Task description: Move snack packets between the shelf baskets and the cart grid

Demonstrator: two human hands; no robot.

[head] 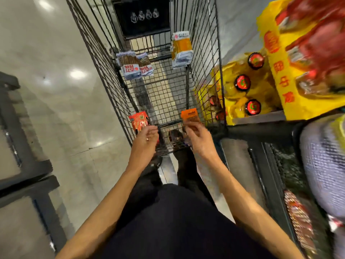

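Two snack packets are being handled at the near end of the cart grid (104, 58). An orange packet (190, 115) is being pinched by its lower edge between the thumb and curled fingers of the right hand (197, 139), close to the right wire wall. A red packet (139, 122) is lying against the left wall, and the fingers of the left hand (147, 139) are being curled against its lower part; whether it is truly being gripped cannot be told.

Further away, a pair of packets (131, 66) is hanging on the left wall and a yellow-and-white stack (182, 49) on the right.

Slipping is being risked most: the orange packet is being held only by a narrow edge, so a snag on a wire could pull it free. Since the mesh is open, a dropped packet could be lost through it to the floor (56, 109). With both hands busy at once, the red packet could be knocked loose.
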